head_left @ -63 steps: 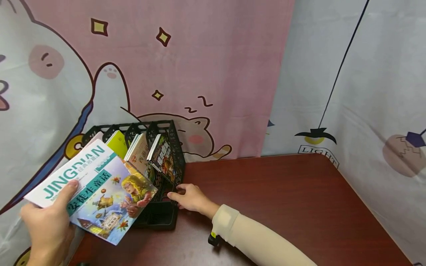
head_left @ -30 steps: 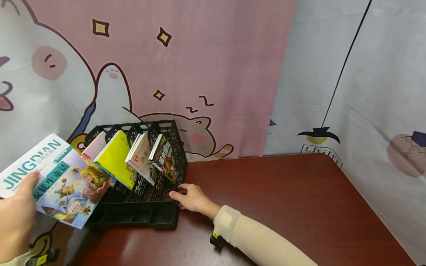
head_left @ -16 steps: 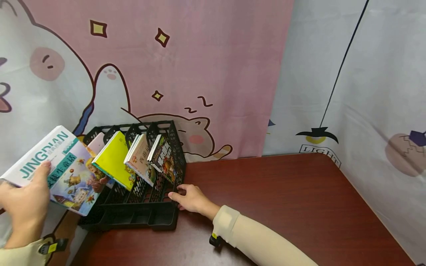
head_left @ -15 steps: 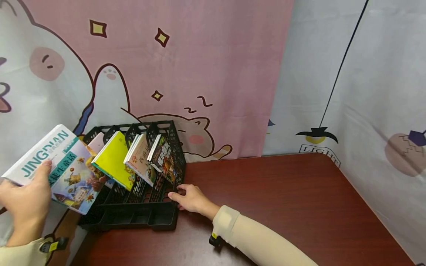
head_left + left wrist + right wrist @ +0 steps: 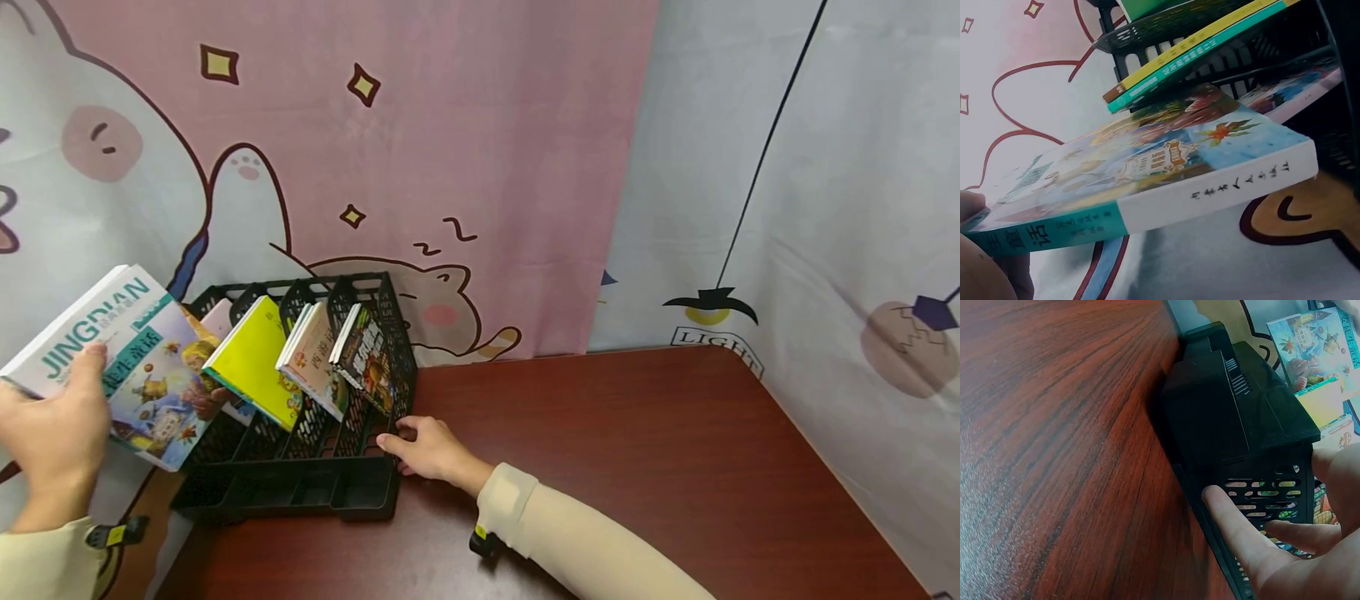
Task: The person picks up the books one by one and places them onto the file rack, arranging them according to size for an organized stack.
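At the left in the head view, my left hand (image 5: 63, 433) grips a thick children's book (image 5: 153, 396) with a white and teal cover, thumb on top. The book is tilted, held at the left end of a black desktop book rack (image 5: 288, 492), partly covering a pink book (image 5: 217, 318). In the left wrist view, the book's spine and white bottom edge (image 5: 1229, 194) face the camera. My right hand (image 5: 435, 450) pinches the rack's right side panel near the front; in the right wrist view its fingers lie against the slotted panel (image 5: 1257, 500).
Dividers split the rack; in it lean a yellow book (image 5: 258, 362), beige books (image 5: 315, 354) and dark-covered books (image 5: 367, 358). The rack stands near the left edge of a reddish-brown table (image 5: 600, 450). A cartoon-print curtain (image 5: 480, 150) hangs behind.
My left hand has carried the book left from in front of the rack, then slightly up at its left end, uncovering the yellow book and front trays. The right hand stays in place.
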### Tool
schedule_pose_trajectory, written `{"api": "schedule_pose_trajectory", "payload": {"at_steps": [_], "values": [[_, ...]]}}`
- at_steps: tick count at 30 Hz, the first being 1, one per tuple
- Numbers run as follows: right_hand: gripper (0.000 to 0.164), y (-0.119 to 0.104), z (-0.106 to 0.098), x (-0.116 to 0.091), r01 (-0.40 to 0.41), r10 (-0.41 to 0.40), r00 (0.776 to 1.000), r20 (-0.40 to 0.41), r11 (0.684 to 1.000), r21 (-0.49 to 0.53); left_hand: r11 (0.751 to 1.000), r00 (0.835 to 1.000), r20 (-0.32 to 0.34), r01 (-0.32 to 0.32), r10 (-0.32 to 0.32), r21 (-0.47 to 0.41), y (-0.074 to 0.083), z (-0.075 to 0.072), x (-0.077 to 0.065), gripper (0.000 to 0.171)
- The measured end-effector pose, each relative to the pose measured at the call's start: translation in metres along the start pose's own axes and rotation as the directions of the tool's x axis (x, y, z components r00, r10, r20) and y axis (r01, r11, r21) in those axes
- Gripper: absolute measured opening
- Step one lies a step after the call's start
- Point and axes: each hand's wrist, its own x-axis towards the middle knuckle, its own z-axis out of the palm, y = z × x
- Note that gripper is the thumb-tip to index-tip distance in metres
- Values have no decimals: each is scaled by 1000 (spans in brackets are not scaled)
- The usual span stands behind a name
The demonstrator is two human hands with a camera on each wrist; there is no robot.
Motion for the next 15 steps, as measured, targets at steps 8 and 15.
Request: {"api": "schedule_pose_trajectory", "payload": {"at_steps": [8,15], "values": [[70,-1,0,2,3,-3,1000,-6,1000,-3,994,995,2,100,-101,42,7,-11,8,39],[70,-1,1,1,-5,5,1000,-1,1000,7,997,997,-22,76,-76,8,9,0,4,44]]}}
